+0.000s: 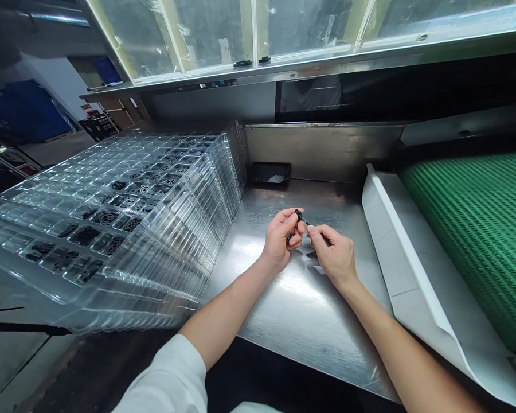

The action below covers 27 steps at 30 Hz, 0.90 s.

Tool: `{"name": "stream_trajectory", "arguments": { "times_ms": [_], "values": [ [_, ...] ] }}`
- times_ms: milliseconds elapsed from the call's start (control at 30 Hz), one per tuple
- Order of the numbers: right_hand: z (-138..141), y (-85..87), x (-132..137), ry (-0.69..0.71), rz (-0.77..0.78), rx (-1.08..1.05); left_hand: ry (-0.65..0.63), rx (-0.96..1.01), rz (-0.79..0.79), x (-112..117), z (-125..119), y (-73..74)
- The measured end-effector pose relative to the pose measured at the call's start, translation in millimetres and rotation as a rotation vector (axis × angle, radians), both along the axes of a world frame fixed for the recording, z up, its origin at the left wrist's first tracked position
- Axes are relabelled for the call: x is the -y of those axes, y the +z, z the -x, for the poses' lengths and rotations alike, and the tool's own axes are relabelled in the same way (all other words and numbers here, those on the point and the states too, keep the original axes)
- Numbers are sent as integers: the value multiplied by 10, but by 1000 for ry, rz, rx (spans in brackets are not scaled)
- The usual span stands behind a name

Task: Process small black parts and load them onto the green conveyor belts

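Left hand (279,241): curled, pinching small black part (300,216) above steel desk (301,327). Right hand (333,252): fingertips closed on part's thin end. Alongside: stacked clear trays (184,229) holding black parts (107,218).

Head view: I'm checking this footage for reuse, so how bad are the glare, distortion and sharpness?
In the head view, bright glare streaks the stainless steel counter and reflections run across the clear plastic trays; wide-angle distortion bends straight edges near the frame's sides; the small black part at the left hand is too small to show fine detail; the far left falls into shadow.
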State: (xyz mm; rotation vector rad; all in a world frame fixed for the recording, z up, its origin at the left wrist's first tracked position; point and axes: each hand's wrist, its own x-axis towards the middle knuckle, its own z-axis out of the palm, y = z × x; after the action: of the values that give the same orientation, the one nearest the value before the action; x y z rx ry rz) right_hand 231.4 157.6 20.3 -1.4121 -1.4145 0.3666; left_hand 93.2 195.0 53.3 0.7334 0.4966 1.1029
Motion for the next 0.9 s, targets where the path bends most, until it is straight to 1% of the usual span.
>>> {"name": "stream_trajectory", "arguments": {
  "times_ms": [267, 533, 733, 900],
  "values": [
    [7, 25, 15, 5, -25, 42, 17, -16, 25, 7, 0, 26],
    [-9, -3, 1, -1, -66, 67, 3, 28, -51, -7, 12, 2],
    [-25, -26, -12, -26, -65, 78, -10, 58, -64, -30, 19, -22],
    [-16, -4, 1, -45, -82, 98, -1, 30, -66, -18, 21, -6]
  ]
}}
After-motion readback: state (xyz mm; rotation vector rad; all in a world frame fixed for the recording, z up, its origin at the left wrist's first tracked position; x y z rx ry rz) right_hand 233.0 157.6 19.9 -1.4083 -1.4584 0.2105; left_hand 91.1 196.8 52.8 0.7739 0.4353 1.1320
